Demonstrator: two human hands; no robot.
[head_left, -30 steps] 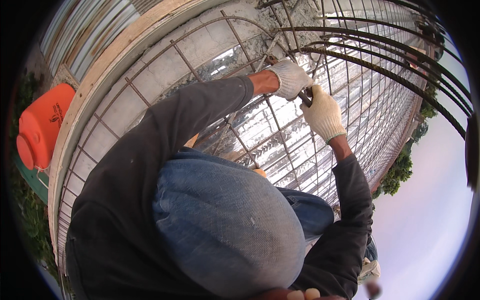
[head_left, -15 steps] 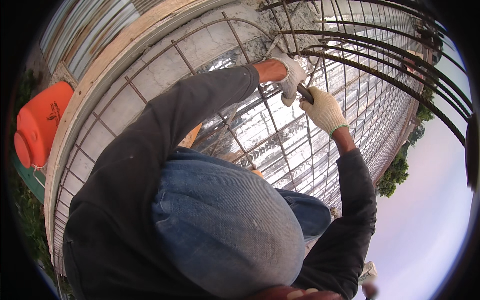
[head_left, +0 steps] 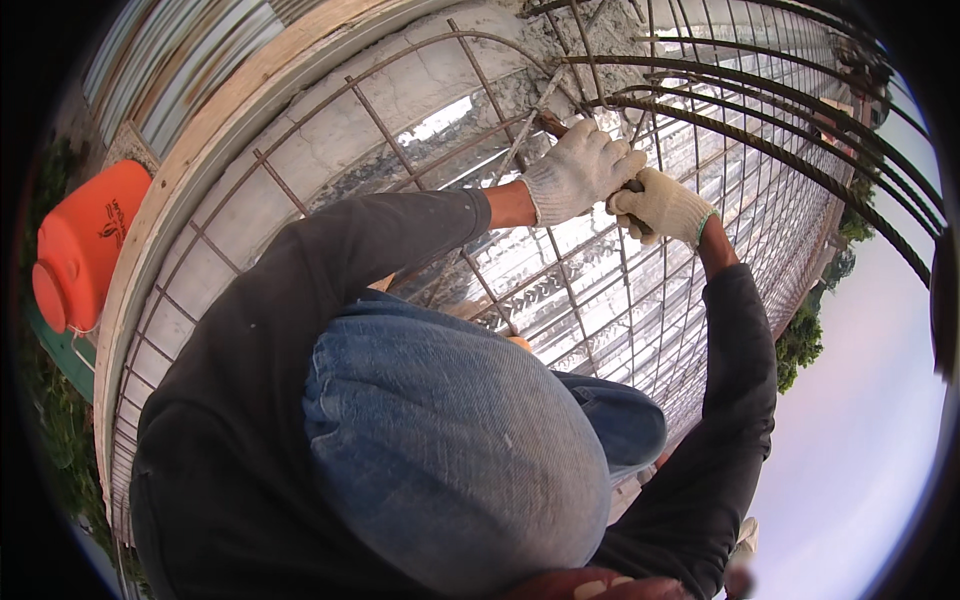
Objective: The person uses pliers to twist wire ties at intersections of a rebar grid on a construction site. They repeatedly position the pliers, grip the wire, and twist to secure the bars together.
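Note:
Both of my hands wear pale knit gloves and are close together above the rebar mesh (head_left: 555, 262). My left hand (head_left: 585, 170) is closed, its fingers curled round a dark, bar-like tool (head_left: 550, 123) whose rusty-brown end sticks out on the far left side. My right hand (head_left: 668, 207) is also closed, gripping the tool's near end beside the left fingertips. Most of the tool is hidden by the gloves, so its exact kind does not show. The rough concrete (head_left: 610, 80) with bars rising from it lies just beyond the hands.
Shiny corrugated metal decking (head_left: 530, 265) lies under the mesh. Thick bent rebars (head_left: 780, 150) arch across the upper right. A wooden form edge (head_left: 180, 150) curves along the left, with an orange jug (head_left: 95, 240) outside it. My jeans-clad knee (head_left: 450, 430) is in the foreground.
My left hand has turned and closed round the tool, its back now facing up. The right hand has shifted slightly right and toward me, still gripping.

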